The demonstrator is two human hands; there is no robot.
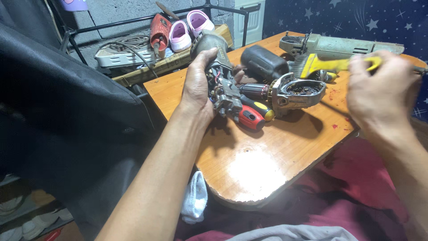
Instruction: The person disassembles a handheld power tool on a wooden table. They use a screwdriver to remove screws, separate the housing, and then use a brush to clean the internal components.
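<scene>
Left hand is closed around the motor body of a stripped power tool, held tilted above the left part of the wooden table, casing end up and away from the person. Exposed wiring and metal parts show just below the fingers. The armature juts from its lower end toward the gear head, an open grey metal housing lying on the table just to the right.

Right hand is closed on a yellow brush, bristle end pointing left, over the gear head. The frame is blurred here; grip detail unclear.

Handling, judged: the motor body looks heavy and rigid, metal and hard plastic. The wires and windings look fragile; best taken by the solid casing, as the left hand does, not by the bare end. Greasy surfaces are likely, so it may be slippery. The brush is light and stiff-handled.

Count:
- motor body: 1
- gear head: 1
- brush: 1
- screwdrivers: 2 on the table under the motor body, one red-handled, one black and yellow
- second grinder: 1, whole, at the far edge
- black cover: 1
- red drill: 1, on the rack behind the table
- pink shoes: 2, beside the drill
- white cloth: 1, hanging below the near edge
</scene>
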